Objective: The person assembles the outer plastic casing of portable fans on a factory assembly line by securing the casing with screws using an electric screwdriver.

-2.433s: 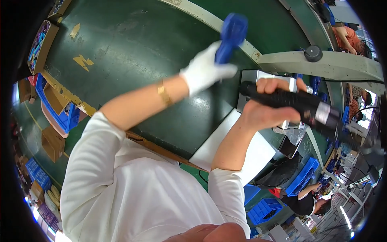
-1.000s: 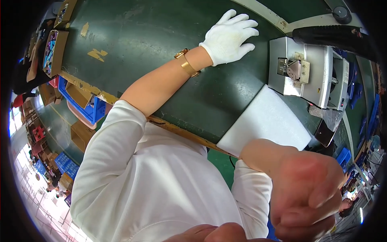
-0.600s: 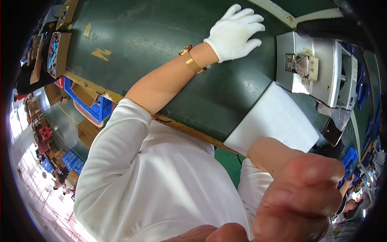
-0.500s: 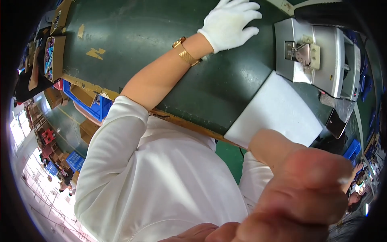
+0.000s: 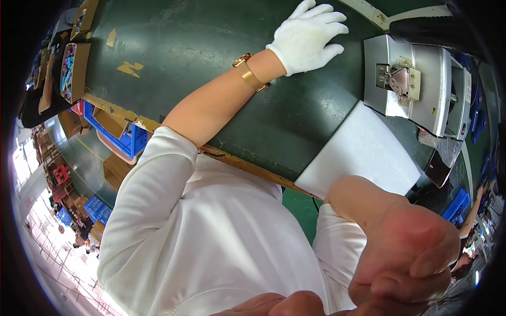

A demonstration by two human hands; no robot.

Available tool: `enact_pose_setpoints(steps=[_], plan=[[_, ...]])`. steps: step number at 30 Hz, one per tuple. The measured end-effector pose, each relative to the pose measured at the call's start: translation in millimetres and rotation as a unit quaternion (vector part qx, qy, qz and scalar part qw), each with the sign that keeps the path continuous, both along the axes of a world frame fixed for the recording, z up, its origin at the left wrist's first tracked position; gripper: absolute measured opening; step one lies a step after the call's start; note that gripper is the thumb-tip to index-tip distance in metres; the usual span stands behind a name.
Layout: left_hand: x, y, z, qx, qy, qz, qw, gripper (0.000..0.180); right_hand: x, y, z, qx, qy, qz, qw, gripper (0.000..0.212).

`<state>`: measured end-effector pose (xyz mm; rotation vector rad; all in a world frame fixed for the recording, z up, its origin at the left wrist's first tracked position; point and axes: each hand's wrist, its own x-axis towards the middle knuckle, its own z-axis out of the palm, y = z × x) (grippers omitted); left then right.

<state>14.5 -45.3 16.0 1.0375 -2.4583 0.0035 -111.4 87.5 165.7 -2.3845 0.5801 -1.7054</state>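
My left hand (image 5: 307, 43), in a white glove, lies on the dark green tabletop (image 5: 184, 58) with its fingers spread and nothing in them. A gold-coloured watch (image 5: 252, 76) circles that wrist. Bare and raised close to the camera, my right hand (image 5: 406, 258) has its fingers curled in. Whatever it holds, if anything, is hidden. Beyond the right forearm a white square sheet (image 5: 363, 147) lies flat at the table's near edge, partly covered by that arm.
A silver metal machine with a hinged clamp (image 5: 403, 83) stands at the right. Near it lies a dark phone (image 5: 438, 169). At the far left are a cardboard box of small coloured items (image 5: 80, 71) and a blue crate (image 5: 139, 143) below the table edge.
My right hand has shifted slightly down, its fingers curling further. My left hand keeps its spread pose on the table; the whole view has shifted a little.
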Motion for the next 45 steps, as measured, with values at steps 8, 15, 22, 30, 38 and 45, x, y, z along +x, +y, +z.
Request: enact_pose_setpoints(steps=[8, 15, 22, 30, 38, 45], plan=[[0.5, -4.2, -5.5, 0.063, 0.143, -0.058, 0.986, 0.032, 17.6, 15.5, 9.7, 0.161, 0.025, -0.106, 0.981, 0.018], [-0.5, -2.5, -3.6, 0.068, 0.132, -0.057, 0.987, 0.033, 13.9, 15.1, 16.2, 0.179, 0.043, -0.104, 0.978, 0.016], [-1.3, -3.4, -5.2, 0.075, 0.138, -0.057, 0.986, 0.032, 19.6, 11.0, 17.6, 0.197, 0.063, -0.1, 0.973, 0.016], [-11.1, -5.9, 2.0, 0.077, 0.133, -0.071, 0.986, 0.032, 33.3, 17.1, 18.3, 0.235, 0.146, -0.189, 0.942, 0.004], [-7.2, -5.0, -27.4, 0.072, 0.122, -0.044, 0.989, 0.032, 42.6, -38.4, -24.9, 0.067, -0.03, -0.032, 0.997, 0.018], [4.3, -1.9, -21.1, 0.055, 0.091, -0.017, 0.994, 0.03, 32.1, -0.6, 23.4, 0.284, -0.036, -0.027, 0.958, 0.015]])
